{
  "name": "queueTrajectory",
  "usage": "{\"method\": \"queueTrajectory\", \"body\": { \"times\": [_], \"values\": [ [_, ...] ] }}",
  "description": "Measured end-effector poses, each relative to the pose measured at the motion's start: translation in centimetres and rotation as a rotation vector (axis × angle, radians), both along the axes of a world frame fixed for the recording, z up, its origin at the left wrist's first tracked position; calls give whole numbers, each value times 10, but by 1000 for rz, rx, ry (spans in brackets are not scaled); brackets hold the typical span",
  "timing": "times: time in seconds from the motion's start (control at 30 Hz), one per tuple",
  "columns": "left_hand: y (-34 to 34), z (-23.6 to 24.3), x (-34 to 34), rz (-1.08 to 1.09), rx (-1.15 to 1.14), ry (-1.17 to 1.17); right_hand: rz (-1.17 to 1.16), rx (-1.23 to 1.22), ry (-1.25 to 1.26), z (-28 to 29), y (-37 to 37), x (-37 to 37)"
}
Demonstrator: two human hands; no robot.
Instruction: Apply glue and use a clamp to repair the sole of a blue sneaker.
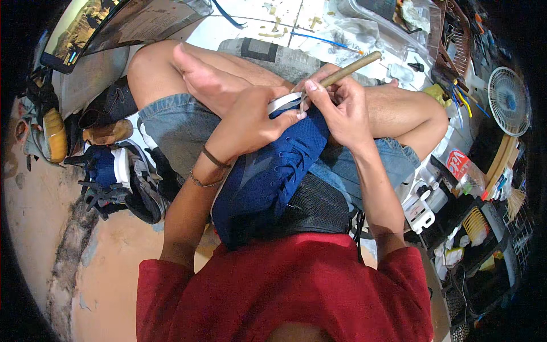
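Across my lap lies a navy blue lace-up shoe (270,174), its toe pointing away from me and its white sole edge (285,101) showing at the far end. My left hand (250,121) is closed around the toe, with the thumb pressed on the upper by the sole edge. In my right hand (345,108) is a slim tool with a wooden handle (356,65), perhaps an awl. The handle slants up to the right, while the working end points at the toe seam beside my left thumb. Its tip is too small to make out.
More shoes (122,176) sit on the floor at my left. A grey cushion-like roll (285,57) lies beyond my legs, among scraps on white tiles. On the right are a white fan (509,101), a plastic bottle (462,168) and a cluttered rack (484,228).
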State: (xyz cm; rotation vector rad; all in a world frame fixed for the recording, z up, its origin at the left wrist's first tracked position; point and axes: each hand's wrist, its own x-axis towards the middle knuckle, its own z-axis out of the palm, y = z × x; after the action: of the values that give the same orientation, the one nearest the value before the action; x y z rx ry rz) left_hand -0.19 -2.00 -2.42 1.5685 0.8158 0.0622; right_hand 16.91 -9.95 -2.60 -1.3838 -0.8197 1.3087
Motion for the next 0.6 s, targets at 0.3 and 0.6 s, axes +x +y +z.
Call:
{"method": "queueTrajectory", "body": {
  "times": [0.3,0.6],
  "values": [
    [-3,-7,-1,-15,24,-97,-146,40,-170,-6,-1,-4],
    [-1,-3,-1,-27,-60,-34,-60,37,-37,-7,-3,-3]
  ]
}}
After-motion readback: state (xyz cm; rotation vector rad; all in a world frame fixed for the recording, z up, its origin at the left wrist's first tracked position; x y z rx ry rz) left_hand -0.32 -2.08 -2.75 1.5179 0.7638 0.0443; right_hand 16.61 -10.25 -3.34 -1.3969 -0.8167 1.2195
